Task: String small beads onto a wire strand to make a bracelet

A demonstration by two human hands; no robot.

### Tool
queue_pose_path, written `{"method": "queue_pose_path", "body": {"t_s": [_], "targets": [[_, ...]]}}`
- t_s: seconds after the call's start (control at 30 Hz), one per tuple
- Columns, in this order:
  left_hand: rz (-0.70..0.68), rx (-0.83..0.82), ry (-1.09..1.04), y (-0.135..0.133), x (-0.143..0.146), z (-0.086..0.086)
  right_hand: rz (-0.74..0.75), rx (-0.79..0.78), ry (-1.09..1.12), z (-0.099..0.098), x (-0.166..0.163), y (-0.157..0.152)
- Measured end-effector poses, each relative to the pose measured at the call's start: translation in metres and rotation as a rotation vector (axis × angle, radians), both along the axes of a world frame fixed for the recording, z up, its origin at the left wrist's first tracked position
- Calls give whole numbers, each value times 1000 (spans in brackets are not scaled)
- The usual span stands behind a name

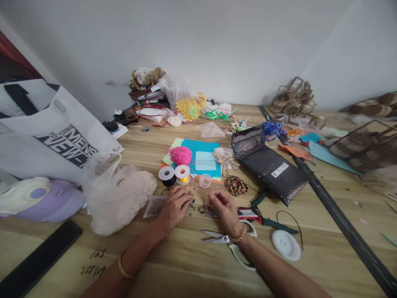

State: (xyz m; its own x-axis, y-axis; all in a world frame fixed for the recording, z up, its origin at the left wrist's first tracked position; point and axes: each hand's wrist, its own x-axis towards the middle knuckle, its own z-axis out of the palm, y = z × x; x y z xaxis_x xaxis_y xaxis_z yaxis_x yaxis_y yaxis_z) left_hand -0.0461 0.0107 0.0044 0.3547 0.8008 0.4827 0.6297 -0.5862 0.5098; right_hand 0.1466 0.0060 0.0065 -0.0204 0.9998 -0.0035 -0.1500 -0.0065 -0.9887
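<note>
While the scissors (221,239) are lying with parted blades on the worktop (173,265), the left hand (177,205) is curving downward beyond them to the left; I cannot tell what its fingers are pinching. Beyond the scissors, the right hand (225,207) is pressing thumb and forefinger together, anything between being too small to tell. Loose beads (192,201) and a short beaded string (200,210) are lying just beyond the scissors' tips.

Left hand (176,207) palm down, right hand (223,206) pinching, forearms (144,246) angled inward
</note>
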Motion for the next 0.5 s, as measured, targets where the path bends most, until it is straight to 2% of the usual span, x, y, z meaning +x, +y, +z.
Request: {"method": "queue_pose_path", "body": {"t_s": [0.13, 0.3, 0.5], "targets": [[-4, -14, -129, -1, 1, 8, 51, 31, -20, 0, -2, -3], [-42, -162, -175, -9, 7, 19, 128, 172, -177, 5, -5, -12], [-133, -228, -181, -17, 13, 17, 185, 268, -291, 8, -5, -16]]}}
